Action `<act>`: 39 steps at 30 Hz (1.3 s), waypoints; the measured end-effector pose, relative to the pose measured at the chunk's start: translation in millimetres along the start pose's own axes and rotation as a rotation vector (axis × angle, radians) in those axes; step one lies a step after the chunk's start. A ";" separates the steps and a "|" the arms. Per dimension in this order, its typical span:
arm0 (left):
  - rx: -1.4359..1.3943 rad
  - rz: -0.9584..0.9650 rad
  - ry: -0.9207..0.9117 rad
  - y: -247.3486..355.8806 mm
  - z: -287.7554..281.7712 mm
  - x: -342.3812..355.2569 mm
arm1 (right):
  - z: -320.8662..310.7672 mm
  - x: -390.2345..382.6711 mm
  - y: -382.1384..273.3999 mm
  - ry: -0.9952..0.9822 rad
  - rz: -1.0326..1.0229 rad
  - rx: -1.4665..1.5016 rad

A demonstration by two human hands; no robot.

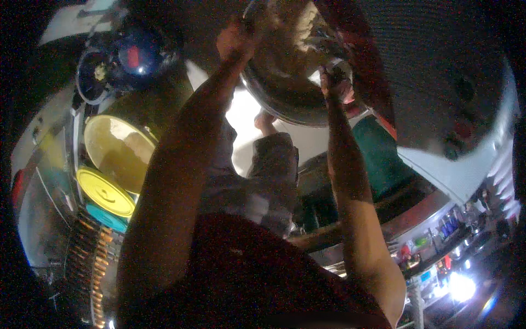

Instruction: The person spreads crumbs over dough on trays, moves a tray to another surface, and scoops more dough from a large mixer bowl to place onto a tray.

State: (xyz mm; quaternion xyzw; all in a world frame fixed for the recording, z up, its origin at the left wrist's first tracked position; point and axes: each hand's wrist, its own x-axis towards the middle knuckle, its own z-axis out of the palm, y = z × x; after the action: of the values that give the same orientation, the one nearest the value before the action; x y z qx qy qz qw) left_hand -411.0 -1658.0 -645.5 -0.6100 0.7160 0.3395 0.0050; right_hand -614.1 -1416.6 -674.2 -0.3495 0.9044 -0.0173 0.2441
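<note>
Ahead of me a large round metal basin (285, 112) is tilted, with pale lumpy material (307, 24) in its far part. My left hand (234, 41) is closed on the basin's left rim; its fingertips are partly lost in shadow. At the right side of the same basin, my right hand (338, 86) grips the rim near a bright reflection. Dim light and grain hide the finer detail inside the basin.
On the left stand a yellow tub (118, 145), a yellow lid (105, 192), a teal lid (107, 217) and a dark blue rounded object (134, 57). My bare foot (265, 120) is below the basin. A green panel (378, 151) lies right; shelved goods (446, 227) sit lower right.
</note>
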 end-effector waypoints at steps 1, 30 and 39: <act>-0.026 0.037 0.042 -6.3 1.9 9.2 | 12.3 12.3 -0.3 -0.008 0.000 0.009; 0.018 0.066 -0.307 -10.3 -13.1 0.2 | 77.6 4.7 -61.8 0.123 0.022 0.356; 0.254 0.125 -0.063 -53.8 19.4 10.7 | -39.3 -49.8 -97.9 -0.265 -0.066 -0.068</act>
State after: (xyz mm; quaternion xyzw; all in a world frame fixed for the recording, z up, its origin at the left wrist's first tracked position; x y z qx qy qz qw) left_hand -374.4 -1659.1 -690.8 -0.5477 0.7892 0.2649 0.0836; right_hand -539.2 -1464.1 -598.5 -0.3866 0.8523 0.0515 0.3486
